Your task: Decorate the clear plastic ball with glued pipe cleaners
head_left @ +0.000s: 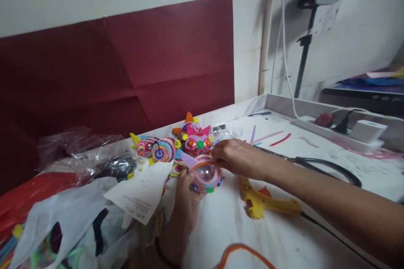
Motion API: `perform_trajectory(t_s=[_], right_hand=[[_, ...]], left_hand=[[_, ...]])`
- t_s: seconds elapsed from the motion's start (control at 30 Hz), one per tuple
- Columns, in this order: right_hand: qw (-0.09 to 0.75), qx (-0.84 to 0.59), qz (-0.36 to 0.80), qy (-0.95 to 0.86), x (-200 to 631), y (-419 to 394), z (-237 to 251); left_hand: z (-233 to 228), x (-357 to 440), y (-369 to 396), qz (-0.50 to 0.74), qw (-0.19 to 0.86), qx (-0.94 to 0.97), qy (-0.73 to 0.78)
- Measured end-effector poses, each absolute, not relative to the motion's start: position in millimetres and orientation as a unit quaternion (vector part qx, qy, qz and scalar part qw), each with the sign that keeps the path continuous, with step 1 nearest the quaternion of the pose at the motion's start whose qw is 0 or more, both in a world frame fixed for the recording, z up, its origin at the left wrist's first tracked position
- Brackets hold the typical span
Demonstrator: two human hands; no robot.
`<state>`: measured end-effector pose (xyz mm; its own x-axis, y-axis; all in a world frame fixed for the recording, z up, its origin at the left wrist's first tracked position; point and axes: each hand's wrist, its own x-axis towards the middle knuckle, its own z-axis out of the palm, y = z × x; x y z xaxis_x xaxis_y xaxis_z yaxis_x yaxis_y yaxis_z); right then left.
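My left hand (pixel 187 197) grips a round, colourful ornament (pixel 205 173) wound in pipe cleaner rings, with a clear dome in its middle and a lilac pointed ear. At the ornament's upper right edge is my right hand (pixel 232 155), its fingers pinched together. Whatever those fingers hold is hidden. Just behind stands a pink cat-like ornament (pixel 199 143) with orange eyes and a green nose. Other striped ornaments (pixel 164 150) sit close to the left. A yellow glue gun (pixel 268 204) lies beneath my right forearm.
Scissors (pixel 328 166) with black handles lie beyond my right forearm. Pipe cleaner pieces (pixel 280 139) are scattered behind them, near a power strip (pixel 341 134). An orange pipe cleaner (pixel 243 247) lies in front. At left are a written paper (pixel 142 191) and plastic bags (pixel 72 210).
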<state>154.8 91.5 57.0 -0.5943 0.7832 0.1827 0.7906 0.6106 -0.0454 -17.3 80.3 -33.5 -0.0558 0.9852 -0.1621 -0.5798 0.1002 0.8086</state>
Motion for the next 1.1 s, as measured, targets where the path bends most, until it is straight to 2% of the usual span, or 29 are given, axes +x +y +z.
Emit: perform_trajectory(t_s=[0.43,1.1], right_hand=[[0.097,-0.455,-0.015,-0.885,155.5,79.8,56.6],[0.092,-0.509,-0.068,-0.853,148.0,77.5,50.0]], left_hand=[[-39.4,-20.7,80.8,0.602,0.639,0.315,0.36],[-39.8,-24.7,80.8,0.604,0.628,0.36,0.335]])
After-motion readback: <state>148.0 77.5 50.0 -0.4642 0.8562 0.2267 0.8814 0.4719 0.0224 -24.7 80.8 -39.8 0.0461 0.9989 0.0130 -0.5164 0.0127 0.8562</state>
